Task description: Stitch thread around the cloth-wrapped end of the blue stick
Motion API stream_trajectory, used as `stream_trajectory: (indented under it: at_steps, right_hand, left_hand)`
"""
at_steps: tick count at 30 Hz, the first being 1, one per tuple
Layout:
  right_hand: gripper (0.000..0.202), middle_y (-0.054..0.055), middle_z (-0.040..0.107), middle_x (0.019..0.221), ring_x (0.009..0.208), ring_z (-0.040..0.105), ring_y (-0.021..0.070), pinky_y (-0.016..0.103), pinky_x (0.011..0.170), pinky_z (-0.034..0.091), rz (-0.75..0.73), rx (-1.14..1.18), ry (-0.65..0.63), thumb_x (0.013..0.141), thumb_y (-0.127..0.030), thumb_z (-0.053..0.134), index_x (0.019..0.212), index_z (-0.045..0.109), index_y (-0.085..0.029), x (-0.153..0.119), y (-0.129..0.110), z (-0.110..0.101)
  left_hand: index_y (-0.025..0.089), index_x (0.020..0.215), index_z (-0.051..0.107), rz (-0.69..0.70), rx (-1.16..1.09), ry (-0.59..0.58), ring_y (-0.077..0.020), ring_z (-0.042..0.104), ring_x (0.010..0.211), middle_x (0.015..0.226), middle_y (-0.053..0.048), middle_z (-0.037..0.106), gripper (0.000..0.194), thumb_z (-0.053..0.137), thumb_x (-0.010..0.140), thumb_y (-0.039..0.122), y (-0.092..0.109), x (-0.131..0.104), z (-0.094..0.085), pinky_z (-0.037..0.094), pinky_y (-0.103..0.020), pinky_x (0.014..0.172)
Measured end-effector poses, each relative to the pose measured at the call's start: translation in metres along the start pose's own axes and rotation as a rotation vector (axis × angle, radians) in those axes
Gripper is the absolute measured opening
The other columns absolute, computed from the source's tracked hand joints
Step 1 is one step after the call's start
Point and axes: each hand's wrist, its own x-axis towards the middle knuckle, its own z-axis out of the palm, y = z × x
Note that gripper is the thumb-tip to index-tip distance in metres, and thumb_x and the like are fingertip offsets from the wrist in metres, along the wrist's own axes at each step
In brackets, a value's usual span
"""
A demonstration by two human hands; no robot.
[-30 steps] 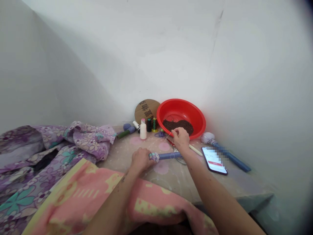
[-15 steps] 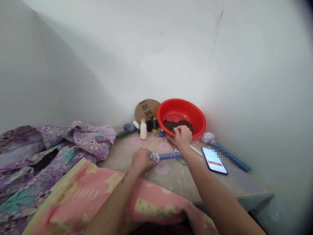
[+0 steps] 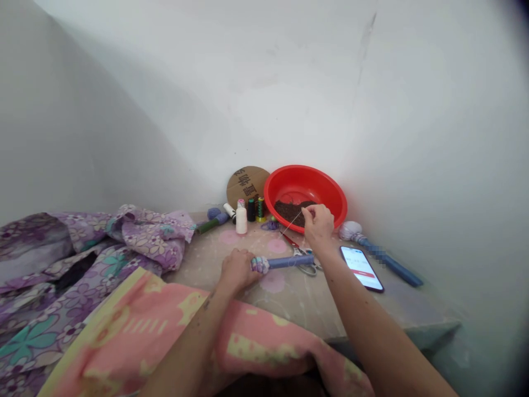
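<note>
My left hand (image 3: 237, 269) is closed round the wrapped, patterned end of a blue stick (image 3: 289, 262), which lies level and points right. My right hand (image 3: 318, 221) is raised in front of the red basin (image 3: 306, 175), its thumb and forefinger pinching a thin pale thread (image 3: 291, 221) that slants down to the left. Under the far end of the stick lie scissors (image 3: 306, 269) with red and grey handles. Dark brown material (image 3: 289, 214) fills the basin's bottom.
Thread spools (image 3: 241, 219) and a cardboard disc (image 3: 243, 182) stand left of the basin. A phone (image 3: 361, 267) and another blue stick (image 3: 392, 263) lie right. Flowered cloth (image 3: 157, 242) and a pink cloth (image 3: 173, 309) cover the left and front.
My right hand has moved right and slightly up, drawing the thread with it, and more of the scissors shows. My left hand keeps its hold on the stick.
</note>
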Motion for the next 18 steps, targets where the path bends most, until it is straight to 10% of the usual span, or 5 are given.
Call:
stream_trajectory:
  at_steps: [18]
  right_hand:
    - [0.018,0.001,0.052,0.065,0.066,0.045,0.0140,0.028,0.067,0.032,-0.178,0.246,-0.097,0.076,-0.030,0.048,0.065,0.052,-0.018,0.011,-0.030,-0.049]
  left_hand:
    - [0.037,0.091,0.061,0.039,-0.086,0.072,-0.0196,0.044,0.100,0.100,0.001,0.058,0.027,0.038,0.077,0.045,0.008,0.001,-0.009,0.022,-0.040,0.091]
